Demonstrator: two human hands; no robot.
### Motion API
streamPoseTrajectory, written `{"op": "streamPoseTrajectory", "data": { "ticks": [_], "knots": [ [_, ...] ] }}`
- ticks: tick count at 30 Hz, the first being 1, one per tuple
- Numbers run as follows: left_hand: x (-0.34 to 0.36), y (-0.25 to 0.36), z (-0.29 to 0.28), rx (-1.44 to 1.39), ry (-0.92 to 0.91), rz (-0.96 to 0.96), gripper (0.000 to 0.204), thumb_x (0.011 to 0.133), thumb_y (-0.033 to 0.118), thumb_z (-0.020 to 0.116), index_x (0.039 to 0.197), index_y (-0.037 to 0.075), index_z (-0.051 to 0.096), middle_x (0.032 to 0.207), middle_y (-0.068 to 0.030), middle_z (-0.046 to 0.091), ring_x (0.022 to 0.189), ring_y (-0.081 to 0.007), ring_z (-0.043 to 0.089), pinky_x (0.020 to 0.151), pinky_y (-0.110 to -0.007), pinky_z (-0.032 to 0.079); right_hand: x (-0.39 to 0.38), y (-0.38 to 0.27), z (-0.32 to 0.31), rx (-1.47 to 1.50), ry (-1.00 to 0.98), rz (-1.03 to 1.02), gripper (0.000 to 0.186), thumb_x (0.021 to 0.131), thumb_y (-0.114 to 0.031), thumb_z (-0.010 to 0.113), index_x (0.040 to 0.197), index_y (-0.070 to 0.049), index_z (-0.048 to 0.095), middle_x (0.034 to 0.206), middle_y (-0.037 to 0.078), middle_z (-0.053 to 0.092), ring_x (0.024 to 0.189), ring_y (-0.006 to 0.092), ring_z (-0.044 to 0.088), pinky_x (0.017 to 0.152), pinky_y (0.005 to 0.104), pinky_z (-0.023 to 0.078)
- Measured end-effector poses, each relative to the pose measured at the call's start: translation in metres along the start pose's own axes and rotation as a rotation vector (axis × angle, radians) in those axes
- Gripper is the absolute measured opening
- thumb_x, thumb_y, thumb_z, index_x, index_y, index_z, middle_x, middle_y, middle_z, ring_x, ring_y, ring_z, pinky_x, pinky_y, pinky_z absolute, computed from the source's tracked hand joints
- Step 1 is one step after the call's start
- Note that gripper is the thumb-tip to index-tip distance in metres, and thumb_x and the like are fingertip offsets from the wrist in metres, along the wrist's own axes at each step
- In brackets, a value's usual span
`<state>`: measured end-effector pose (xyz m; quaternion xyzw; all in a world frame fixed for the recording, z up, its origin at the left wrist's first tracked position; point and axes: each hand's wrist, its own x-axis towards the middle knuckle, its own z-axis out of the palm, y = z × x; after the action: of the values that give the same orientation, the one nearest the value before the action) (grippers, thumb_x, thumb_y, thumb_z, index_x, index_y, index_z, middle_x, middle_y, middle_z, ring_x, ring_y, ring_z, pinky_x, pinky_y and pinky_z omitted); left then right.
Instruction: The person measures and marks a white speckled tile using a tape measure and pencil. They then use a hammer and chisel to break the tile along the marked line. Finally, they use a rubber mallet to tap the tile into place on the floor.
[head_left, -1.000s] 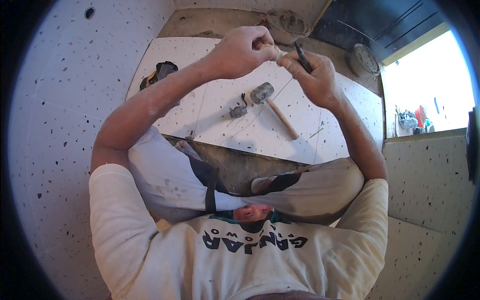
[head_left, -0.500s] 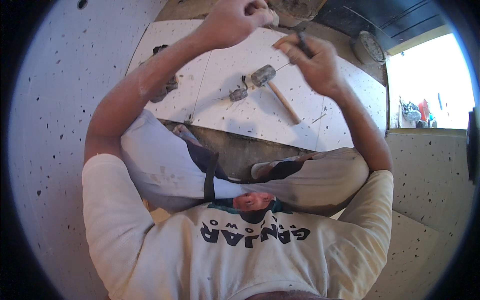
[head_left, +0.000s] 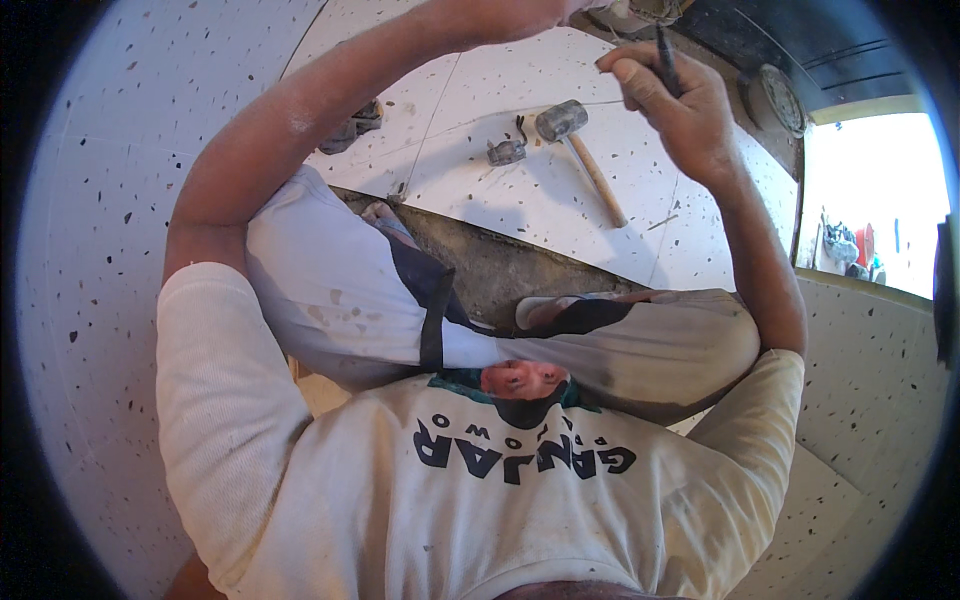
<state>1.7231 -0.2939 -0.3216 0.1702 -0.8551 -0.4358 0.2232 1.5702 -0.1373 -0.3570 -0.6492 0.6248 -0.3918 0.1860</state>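
My left hand point(head_left: 545, 12) reaches to the top edge, beside a dirty bucket-like container; the edge cuts off most of its fingers. My right hand point(head_left: 685, 110) is closed around a slim, dark, pen-shaped tool point(head_left: 667, 62), its thumb and forefinger pointing left. Below the hands, a mallet point(head_left: 562, 120) with a grey head and wooden handle lies on white speckled tiles point(head_left: 470, 95). Just left of its head is a small grey block-like object point(head_left: 507, 152) with a black hooked piece beside it.
A dirty grey bundle point(head_left: 350, 130) lies by my left forearm. A round, crusted container point(head_left: 775, 100) stands at the far right, near a bright opening point(head_left: 870, 180). Speckled walls rise on both sides. My bent legs point(head_left: 640, 350) are close to the tiles' near edge.
The view has shifted, so the mallet and tiles appear farther right and higher. My left hand has moved up, partly out of view. My right hand has moved right.
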Motion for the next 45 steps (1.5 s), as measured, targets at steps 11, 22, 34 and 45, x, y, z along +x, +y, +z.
{"op": "streamPoseTrajectory", "data": {
  "ticks": [11,22,34,45],
  "knots": [
    [-0.002,0.009,-0.012,-0.698,-0.297,0.023,0.023,0.096,0.020,0.058,0.099,-0.002,0.061,0.087,-0.0071,0.065,0.071,-0.0102,0.056,0.065,-0.024,0.047,0.007,0.009,-0.008,0.048,0.086,0.124,0.033,0.094,-0.034,0.062,0.107,-0.005,0.068,0.071,-0.003,0.054,0.061,0.0032,0.045,0.053,0.0203,0.035],
    [-0.051,0.008,-0.063,0.216,-0.055,0.028,0.022,0.087,0.020,0.063,0.089,-0.002,0.065,0.081,-0.0162,0.066,0.072,-0.0191,0.060,0.066,-0.033,0.047,0.070,-0.049,0.011,-0.163,0.026,-0.014,0.031,0.092,-0.033,0.062,0.102,-0.005,0.071,0.076,0.003,0.065,0.069,0.0119,0.059,0.066,0.0297,0.047],
    [-0.123,-0.035,-0.137,-0.844,0.174,-0.170,0.023,0.092,0.026,0.064,0.096,0.005,0.059,0.087,-0.0023,0.060,0.069,-0.0106,0.056,0.062,-0.025,0.047,0.103,-0.070,0.111,0.141,-0.083,-0.020,0.034,0.091,-0.034,0.064,0.099,-0.002,0.070,0.070,0.001,0.060,0.066,0.0099,0.055,0.062,0.0272,0.045],
    [-0.169,-0.186,-0.078,0.095,0.465,-0.312,0.025,0.085,0.028,0.070,0.096,0.005,0.067,0.082,-0.0028,0.067,0.068,-0.0116,0.059,0.064,-0.029,0.049,0.092,-0.039,0.175,-0.040,-0.236,0.072,0.029,0.088,-0.025,0.065,0.105,-0.002,0.067,0.066,0.005,0.060,0.061,0.0116,0.054,0.060,0.0301,0.046]
  ]
}}
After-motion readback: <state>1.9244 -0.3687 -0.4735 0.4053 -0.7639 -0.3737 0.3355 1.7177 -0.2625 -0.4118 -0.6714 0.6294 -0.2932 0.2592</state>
